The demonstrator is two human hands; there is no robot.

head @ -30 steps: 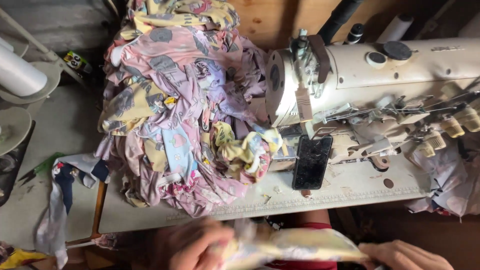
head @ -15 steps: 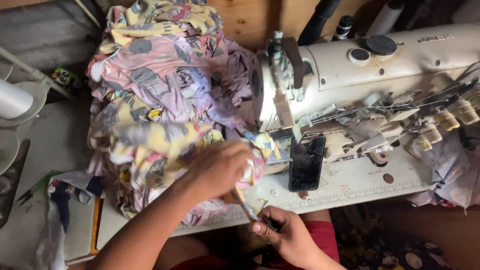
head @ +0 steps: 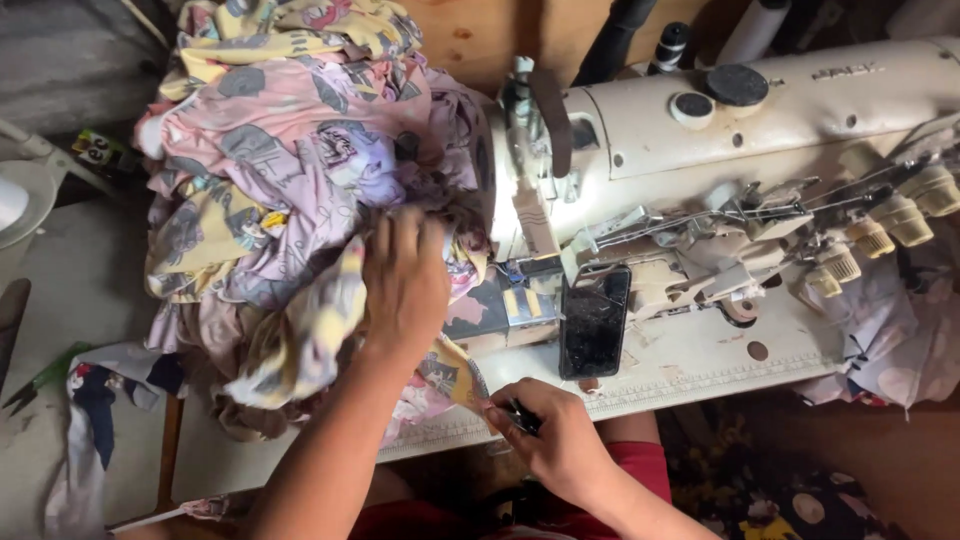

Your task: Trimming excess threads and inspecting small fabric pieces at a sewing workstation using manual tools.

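Note:
My left hand (head: 403, 285) lies flat on a big heap of printed pink, lilac and yellow fabric pieces (head: 290, 180), pressing a yellow piece (head: 310, 335) against it. My right hand (head: 553, 437) is at the table's front edge, closed around a small dark tool (head: 522, 416), pinching the corner of a yellow printed piece (head: 455, 372) that hangs from the heap. A cream industrial sewing machine (head: 720, 150) stands just right of the heap.
A black phone (head: 594, 320) leans against the machine's base on the white table (head: 690, 365). More printed cloth (head: 890, 345) hangs at the right end. A thread cone (head: 12, 200) and loose scraps (head: 90, 400) lie at the left.
My left hand has moved up from the heap's lower edge onto its middle. My right hand has come up to the table edge, now gripping the fabric corner with the tool.

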